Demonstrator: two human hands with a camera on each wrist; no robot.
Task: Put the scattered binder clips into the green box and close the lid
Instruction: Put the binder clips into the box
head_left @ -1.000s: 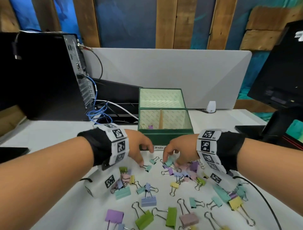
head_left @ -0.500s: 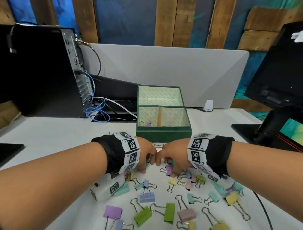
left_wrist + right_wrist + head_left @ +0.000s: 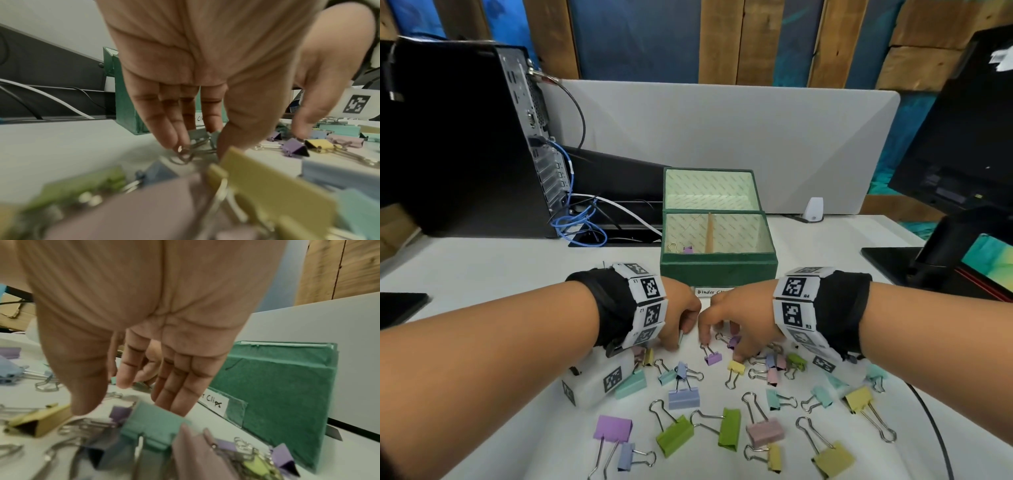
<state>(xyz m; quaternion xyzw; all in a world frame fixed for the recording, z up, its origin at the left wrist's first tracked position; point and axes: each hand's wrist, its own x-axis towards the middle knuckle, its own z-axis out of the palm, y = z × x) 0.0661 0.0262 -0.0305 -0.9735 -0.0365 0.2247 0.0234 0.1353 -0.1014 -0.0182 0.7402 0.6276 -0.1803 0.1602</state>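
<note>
Left hand (image 3: 197, 68) pinching teal binder clip (image 3: 200, 138), right hand (image 3: 144, 331) fingers spread over clips, green box (image 3: 717, 265) lid open

Nearest clips (image 3: 185, 203) blurred in left wrist view, box label (image 3: 714, 291) half hidden by hands

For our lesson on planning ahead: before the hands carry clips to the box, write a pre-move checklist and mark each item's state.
1. Green box lid open: ok.
2. Left hand has a grip on a teal clip: ok.
3. Right hand holding a clip: cannot tell; fingers look straight.
4. Room in the box: ok, only a couple of clips inside.
5. All clips off the table: not ok.
</note>
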